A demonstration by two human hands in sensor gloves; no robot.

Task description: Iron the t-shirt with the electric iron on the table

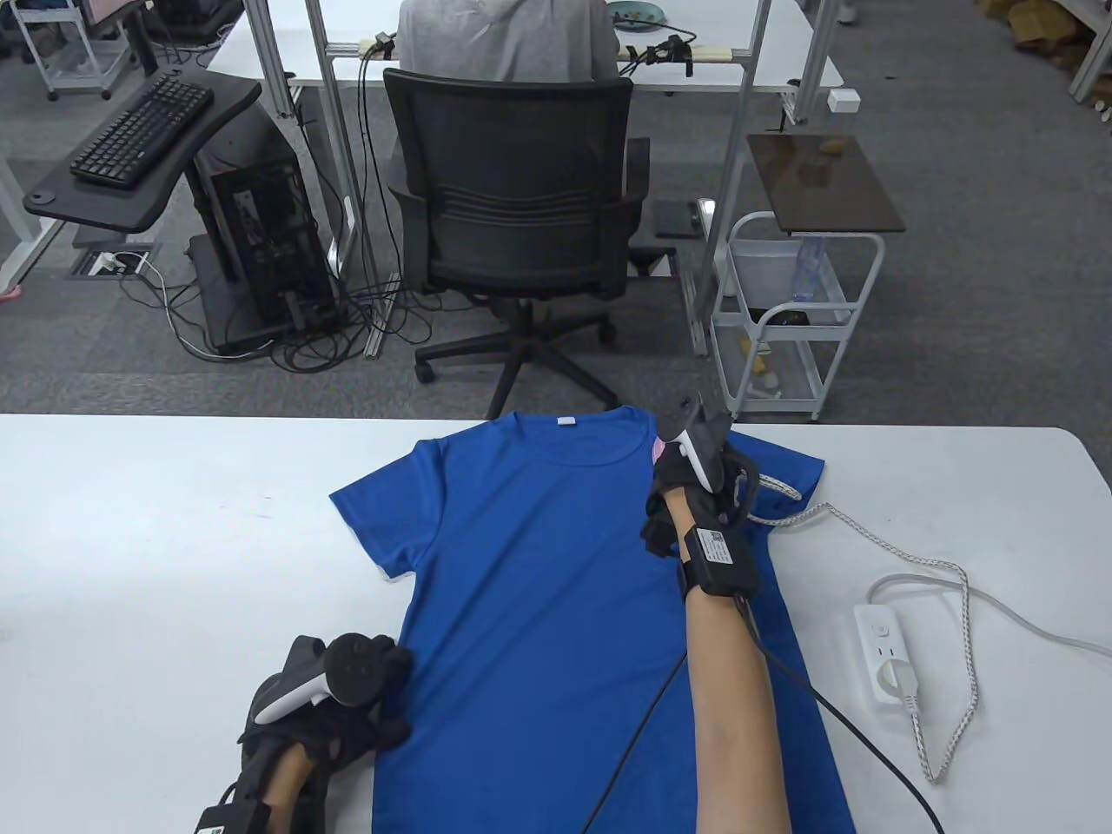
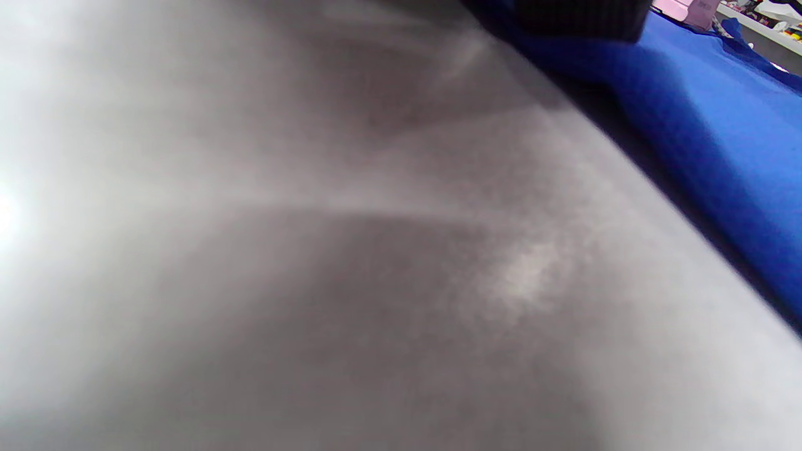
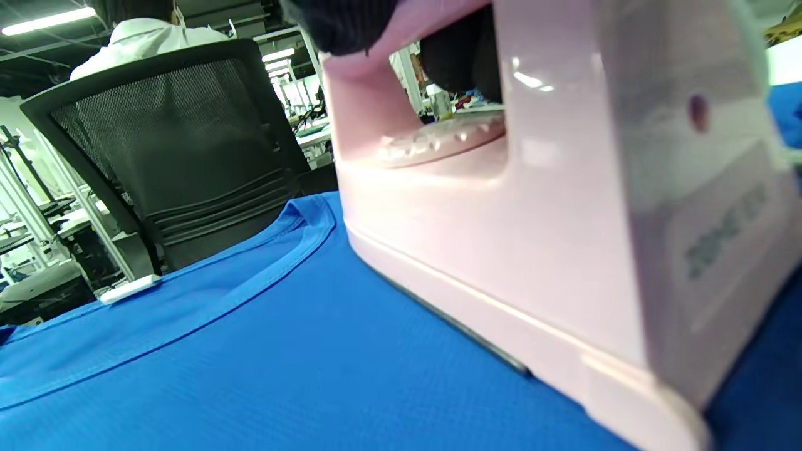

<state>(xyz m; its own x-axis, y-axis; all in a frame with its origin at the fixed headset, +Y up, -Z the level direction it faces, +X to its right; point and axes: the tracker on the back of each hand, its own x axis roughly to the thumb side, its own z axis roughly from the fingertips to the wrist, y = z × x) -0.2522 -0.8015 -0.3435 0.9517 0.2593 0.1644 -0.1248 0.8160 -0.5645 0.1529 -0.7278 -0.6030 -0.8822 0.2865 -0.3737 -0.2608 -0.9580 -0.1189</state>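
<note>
A blue t-shirt (image 1: 556,591) lies flat on the white table (image 1: 156,539), collar at the far side. My right hand (image 1: 686,486) grips the handle of a pink electric iron (image 3: 532,238) that sits sole-down on the shirt's right shoulder, near the collar (image 3: 301,232). In the table view the iron (image 1: 660,449) is mostly hidden under the hand and tracker. My left hand (image 1: 347,704) rests on the shirt's lower left edge, fingers lying on the fabric. The left wrist view shows blurred table (image 2: 313,250) and the shirt's edge (image 2: 720,144).
The iron's braided cord (image 1: 947,573) runs across the table's right side to a white power strip (image 1: 886,651). A glove cable (image 1: 782,678) trails along my right forearm. Beyond the far edge stand an office chair (image 1: 521,200) and a white cart (image 1: 790,295).
</note>
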